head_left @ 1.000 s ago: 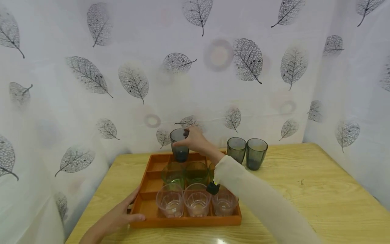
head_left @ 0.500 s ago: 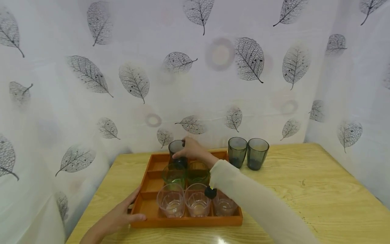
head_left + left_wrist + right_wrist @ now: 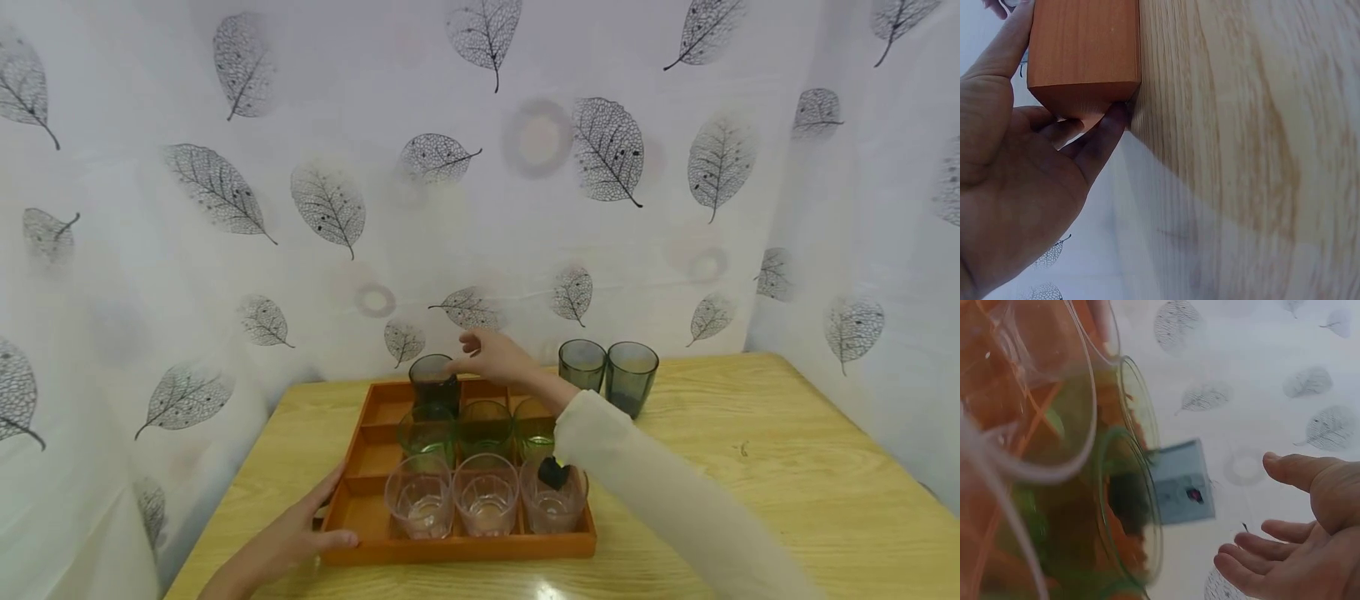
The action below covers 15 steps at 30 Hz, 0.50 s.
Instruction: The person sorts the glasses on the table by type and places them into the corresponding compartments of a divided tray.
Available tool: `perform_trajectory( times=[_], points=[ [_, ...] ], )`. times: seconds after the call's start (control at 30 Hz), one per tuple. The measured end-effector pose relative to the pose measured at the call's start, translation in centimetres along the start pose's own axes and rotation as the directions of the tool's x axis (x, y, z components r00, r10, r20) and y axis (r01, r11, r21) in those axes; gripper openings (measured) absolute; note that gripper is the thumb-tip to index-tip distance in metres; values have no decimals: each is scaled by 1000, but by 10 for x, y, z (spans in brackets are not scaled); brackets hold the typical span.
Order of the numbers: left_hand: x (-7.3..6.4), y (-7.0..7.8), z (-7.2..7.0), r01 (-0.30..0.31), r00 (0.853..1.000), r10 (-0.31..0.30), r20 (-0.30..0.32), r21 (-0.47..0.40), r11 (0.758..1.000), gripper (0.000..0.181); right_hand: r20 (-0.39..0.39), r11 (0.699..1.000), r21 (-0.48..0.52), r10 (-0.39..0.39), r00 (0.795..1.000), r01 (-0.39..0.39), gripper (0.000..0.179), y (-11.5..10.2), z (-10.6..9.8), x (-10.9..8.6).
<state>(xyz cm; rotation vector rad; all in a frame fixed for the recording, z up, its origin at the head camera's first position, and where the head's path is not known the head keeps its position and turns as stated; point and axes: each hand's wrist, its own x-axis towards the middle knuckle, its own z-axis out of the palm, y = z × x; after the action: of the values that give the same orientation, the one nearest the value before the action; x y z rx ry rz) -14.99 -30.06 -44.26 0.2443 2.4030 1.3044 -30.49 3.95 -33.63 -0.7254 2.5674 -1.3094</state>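
My left hand (image 3: 288, 537) grips the front left corner of an orange-brown wooden tray (image 3: 457, 550); the left wrist view shows its fingers bent against the tray wall (image 3: 1085, 44). My right hand (image 3: 498, 360) is held above the tray's back row, just right of a dark grey glass (image 3: 433, 387) that stands in a back compartment. In the right wrist view the fingers of the right hand (image 3: 1297, 531) are spread, apart from the grey glass (image 3: 1182, 481). Green glasses (image 3: 486, 429) fill part of the middle row, clear glasses (image 3: 486, 500) part of the front row.
Two more dark grey glasses (image 3: 632, 379) stand side by side on the wooden table (image 3: 750, 483), behind and right of the tray. A white curtain (image 3: 420, 225) printed with leaves encloses the table at the back and sides.
The grey glass has come down into a back compartment of the tray. My right hand has let go of it and drawn up and to the right. The left hand stays put.
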Motion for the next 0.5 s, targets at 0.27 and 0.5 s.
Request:
perform_trajectory(
  times=[0.27,0.5],
  points=[
    [1,-1,-1,-9,1000,9,5,1,1000,102,3,997,70,-24,1000,24,57,21,-36,-25],
    [1,-1,0,1,1000,0,-2,22,1000,102,2,989,144,-17,1000,16,59,37,-57,-46]
  ],
)
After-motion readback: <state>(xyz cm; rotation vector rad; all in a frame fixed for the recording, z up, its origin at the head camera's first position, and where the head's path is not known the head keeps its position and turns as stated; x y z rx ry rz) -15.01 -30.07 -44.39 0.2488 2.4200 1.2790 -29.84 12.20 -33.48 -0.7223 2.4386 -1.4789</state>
